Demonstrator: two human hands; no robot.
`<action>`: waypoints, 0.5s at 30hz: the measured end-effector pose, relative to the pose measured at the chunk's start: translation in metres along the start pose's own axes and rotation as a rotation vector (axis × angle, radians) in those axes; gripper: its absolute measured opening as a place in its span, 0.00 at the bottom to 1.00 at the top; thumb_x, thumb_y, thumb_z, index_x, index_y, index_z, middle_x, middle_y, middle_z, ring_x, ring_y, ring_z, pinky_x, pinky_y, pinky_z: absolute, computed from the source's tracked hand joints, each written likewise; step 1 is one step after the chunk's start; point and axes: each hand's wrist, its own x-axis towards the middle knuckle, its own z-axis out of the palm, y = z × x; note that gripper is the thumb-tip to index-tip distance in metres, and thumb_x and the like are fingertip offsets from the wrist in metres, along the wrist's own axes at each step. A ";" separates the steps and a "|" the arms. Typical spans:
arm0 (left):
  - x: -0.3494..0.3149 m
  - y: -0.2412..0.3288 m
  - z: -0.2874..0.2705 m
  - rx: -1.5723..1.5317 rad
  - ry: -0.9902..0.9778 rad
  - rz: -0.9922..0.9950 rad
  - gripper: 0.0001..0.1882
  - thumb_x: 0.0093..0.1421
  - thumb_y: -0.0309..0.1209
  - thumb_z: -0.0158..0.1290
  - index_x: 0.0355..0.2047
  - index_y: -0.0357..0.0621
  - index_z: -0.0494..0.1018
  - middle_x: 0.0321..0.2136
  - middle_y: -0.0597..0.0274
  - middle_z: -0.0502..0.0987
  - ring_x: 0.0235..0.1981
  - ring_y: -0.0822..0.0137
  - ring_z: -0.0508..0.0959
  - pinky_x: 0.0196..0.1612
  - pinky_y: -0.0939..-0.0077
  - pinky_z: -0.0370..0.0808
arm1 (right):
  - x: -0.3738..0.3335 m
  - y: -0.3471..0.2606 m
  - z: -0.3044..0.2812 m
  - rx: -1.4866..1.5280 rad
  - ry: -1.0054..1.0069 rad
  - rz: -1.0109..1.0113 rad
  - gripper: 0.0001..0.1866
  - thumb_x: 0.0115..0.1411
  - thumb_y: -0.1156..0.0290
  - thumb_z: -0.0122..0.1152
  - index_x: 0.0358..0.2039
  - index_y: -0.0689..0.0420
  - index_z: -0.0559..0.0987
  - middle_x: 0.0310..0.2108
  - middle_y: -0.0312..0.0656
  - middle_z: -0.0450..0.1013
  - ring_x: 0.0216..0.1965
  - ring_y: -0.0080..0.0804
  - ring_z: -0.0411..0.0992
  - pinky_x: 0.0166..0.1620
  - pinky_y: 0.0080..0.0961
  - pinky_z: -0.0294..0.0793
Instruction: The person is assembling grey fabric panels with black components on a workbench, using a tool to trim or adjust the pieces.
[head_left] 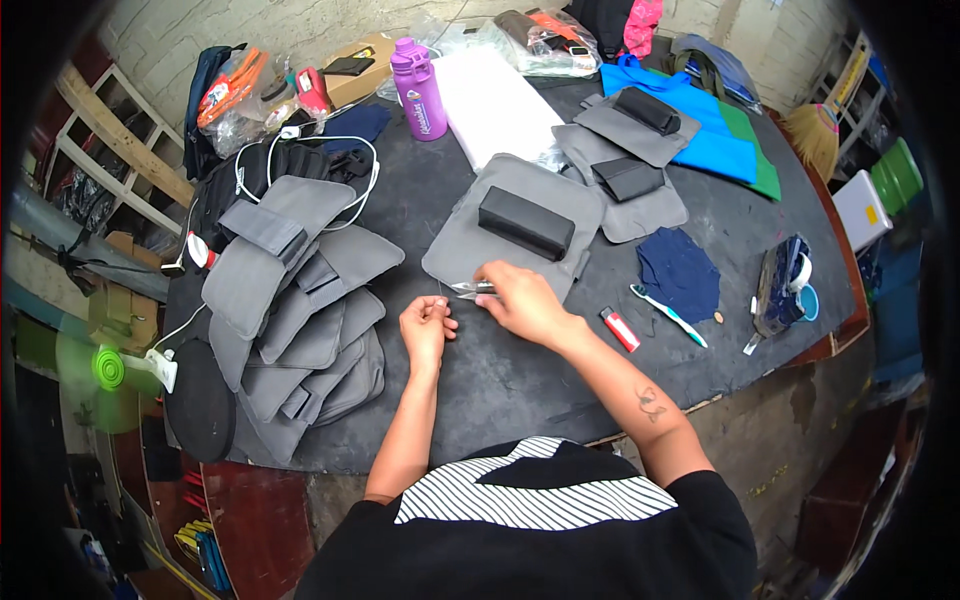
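Dark tabletop [520, 380] carries a grey panel [470, 240] with a black block [526, 222] on it, lying just beyond the hands. Right hand [522, 302] grasps small snips [470, 290] at the panel's near edge; left hand [427, 325] is pinched, seemingly on a thread too fine to confirm. Blades so near the edge could nick the fabric or a left fingertip.

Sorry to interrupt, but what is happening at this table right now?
A person works at a dark table. The right hand holds small metal snips at the edge of a grey fabric piece bearing a black pad. The left hand is pinched shut just beside them. A stack of grey pieces lies on the left.
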 end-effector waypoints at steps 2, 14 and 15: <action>0.001 0.002 -0.004 -0.048 0.020 0.039 0.06 0.62 0.25 0.51 0.34 0.33 0.74 0.24 0.61 0.75 0.17 0.75 0.74 0.18 0.83 0.71 | 0.007 0.013 0.027 -0.167 0.063 -0.089 0.14 0.51 0.71 0.63 0.37 0.56 0.72 0.33 0.43 0.71 0.38 0.43 0.72 0.41 0.39 0.69; 0.000 0.001 -0.010 -0.119 -0.036 0.005 0.04 0.62 0.24 0.50 0.36 0.37 0.73 0.27 0.61 0.75 0.19 0.75 0.74 0.20 0.84 0.71 | 0.040 0.020 0.050 -0.229 0.136 -0.094 0.09 0.47 0.73 0.64 0.31 0.54 0.77 0.29 0.39 0.71 0.36 0.38 0.72 0.42 0.37 0.66; -0.003 0.000 -0.004 -0.066 0.035 0.108 0.06 0.62 0.22 0.49 0.38 0.37 0.72 0.31 0.60 0.75 0.21 0.75 0.74 0.21 0.84 0.72 | 0.038 0.020 0.045 -0.136 0.194 -0.060 0.09 0.47 0.73 0.64 0.32 0.54 0.77 0.30 0.39 0.72 0.37 0.39 0.72 0.42 0.38 0.66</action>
